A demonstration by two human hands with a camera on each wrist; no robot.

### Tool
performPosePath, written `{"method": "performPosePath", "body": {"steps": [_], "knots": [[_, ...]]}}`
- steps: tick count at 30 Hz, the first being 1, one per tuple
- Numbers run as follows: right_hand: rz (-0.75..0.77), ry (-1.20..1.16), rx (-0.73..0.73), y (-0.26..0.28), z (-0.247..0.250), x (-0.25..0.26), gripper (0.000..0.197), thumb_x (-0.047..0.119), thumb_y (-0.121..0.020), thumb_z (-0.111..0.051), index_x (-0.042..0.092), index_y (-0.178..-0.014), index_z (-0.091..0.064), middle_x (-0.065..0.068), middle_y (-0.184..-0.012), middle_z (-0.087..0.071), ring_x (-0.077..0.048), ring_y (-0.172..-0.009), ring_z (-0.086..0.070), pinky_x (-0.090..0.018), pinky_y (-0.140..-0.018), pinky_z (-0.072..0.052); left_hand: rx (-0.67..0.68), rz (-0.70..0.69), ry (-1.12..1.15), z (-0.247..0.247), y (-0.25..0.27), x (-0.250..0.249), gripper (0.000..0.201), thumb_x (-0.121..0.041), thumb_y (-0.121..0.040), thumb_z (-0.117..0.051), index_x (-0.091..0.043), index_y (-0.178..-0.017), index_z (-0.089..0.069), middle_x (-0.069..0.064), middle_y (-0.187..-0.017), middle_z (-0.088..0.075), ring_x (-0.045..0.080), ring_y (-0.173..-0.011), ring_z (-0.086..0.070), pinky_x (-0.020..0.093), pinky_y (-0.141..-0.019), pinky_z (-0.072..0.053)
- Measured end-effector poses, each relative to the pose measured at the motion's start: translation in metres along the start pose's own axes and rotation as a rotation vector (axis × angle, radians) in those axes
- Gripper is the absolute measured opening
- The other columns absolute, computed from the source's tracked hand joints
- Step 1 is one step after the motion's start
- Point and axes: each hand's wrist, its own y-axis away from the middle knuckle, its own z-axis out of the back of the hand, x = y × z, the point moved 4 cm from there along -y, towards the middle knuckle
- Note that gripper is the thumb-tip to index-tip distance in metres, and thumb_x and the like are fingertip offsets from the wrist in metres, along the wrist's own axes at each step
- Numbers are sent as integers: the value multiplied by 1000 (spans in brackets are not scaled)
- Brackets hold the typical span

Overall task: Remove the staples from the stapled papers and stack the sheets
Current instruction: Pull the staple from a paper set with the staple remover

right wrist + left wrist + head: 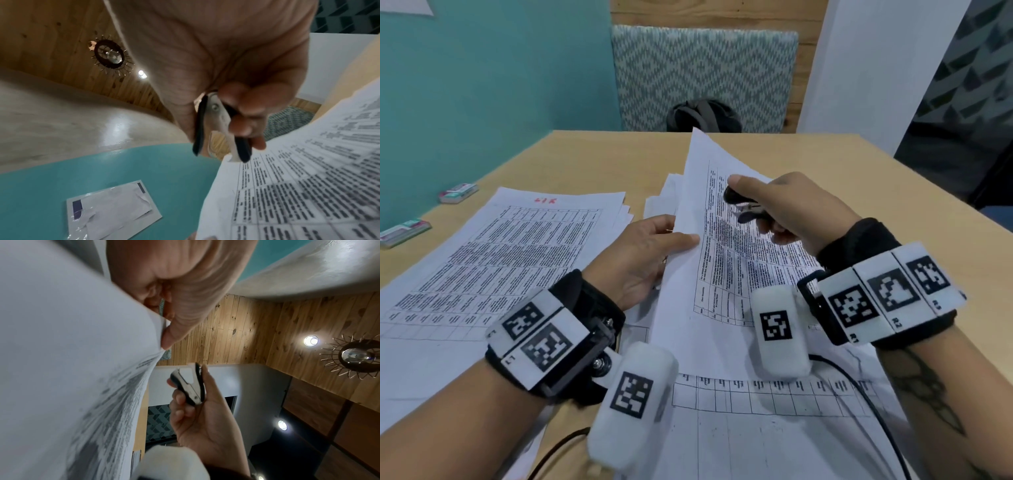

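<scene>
My left hand (643, 253) pinches the edge of a printed sheet (726, 246), lifted & tilted above the wooden table (599, 161); my right hand (787, 212) grips the black staple remover (744, 205), claws apart, just over that sheet. Loose sheets (506, 246) lie stacked at left.

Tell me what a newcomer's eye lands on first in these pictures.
First, the lifted sheet at the centre of the desk, its left edge pinched by the left hand so it curls upward. Next, the staple remover in the grip of the right hand, held just above that sheet's print. To the left lies a stack of printed sheets flat on the wooden table.
</scene>
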Motion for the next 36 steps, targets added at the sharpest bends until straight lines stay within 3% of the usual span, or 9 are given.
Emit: {"method": "performPosePath", "body": {"steps": [4,7,11,15,17,22,30,34,36], "knots": [[7,2,81,-9,-8,14,33,45,-87,-58,20,-68,-69,-2,-74,-65,-2,-36,-40,-15,-43,-36,34,-38,36,1,-2,-2,24,6,-83,-55,-3,-104,-61,21,-109,-65,31,-87,-63,44,-86,-51],[27,-16,113,-15,-19,15,30,44,-83,-63,17,-74,-73,-5,-69,-59,-7,-42,-38,-15,-39,-29,64,-50,73,0,-3,-1,25,5,-83,-55,-4,-105,-63,17,-100,-67,27,-80,-64,41,-79,-53],[49,-70,42,-15,-25,11,28,42,-84,-63,17,-72,-72,6,-48,-48,-7,-40,-35,-13,-37,-26,65,-75,132,1,-5,0,17,-1,-84,-56,-7,-97,-64,12,-92,-68,22,-74,-64,34,-74,-55],[35,-250,-82,-20,-11,9,30,42,-86,-61,17,-69,-65,-1,-58,-52,-7,-39,-34,-16,-41,-26,-1,-44,136,4,-14,-2,12,1,-84,-56,-11,-84,-60,9,-81,-66,20,-63,-61,28,-61,-55],[9,-322,-110,-21,-7,5,33,41,-85,-62,15,-66,-60,2,-48,-47,-7,-36,-31,-18,-42,-24,-8,-13,91,5,-21,-6,15,3,-82,-55,-10,-89,-57,14,-88,-63,22,-68,-58,29,-61,-51],[-23,-379,-76,-20,-7,1,29,42,-87,-60,19,-69,-60,10,-37,-50,-7,-36,-31,-18,-41,-25,70,66,-106,-3,-30,-24,0,-18,-87,-59,-18,-88,-59,1,-87,-63,11,-64,-58,15,-49,-48],[-31,-434,-105,-19,-2,-3,30,44,-86,-59,14,-88,-60,-8,-70,-54,-5,-31,-33,-16,-41,-26,63,8,-68,-2,-39,-18,10,-9,-88,-57,-6,-96,-62,7,-90,-67,14,-72,-64,25,-72,-55],[-36,-455,-117,-19,3,-4,29,44,-87,-58,15,-81,-60,7,-43,-52,-4,-31,-32,-14,-40,-26,41,-38,-62,0,-36,-13,8,-7,-85,-60,-3,-92,-63,9,-87,-68,9,-61,-67,23,-64,-56],[-33,-447,-111,-18,3,-5,30,44,-88,-58,14,-86,-62,5,-49,-55,-4,-32,-32,-15,-41,-26,41,-31,-56,1,-35,-12,9,-7,-84,-61,-3,-92,-63,8,-84,-68,9,-59,-67,23,-61,-56]]}}
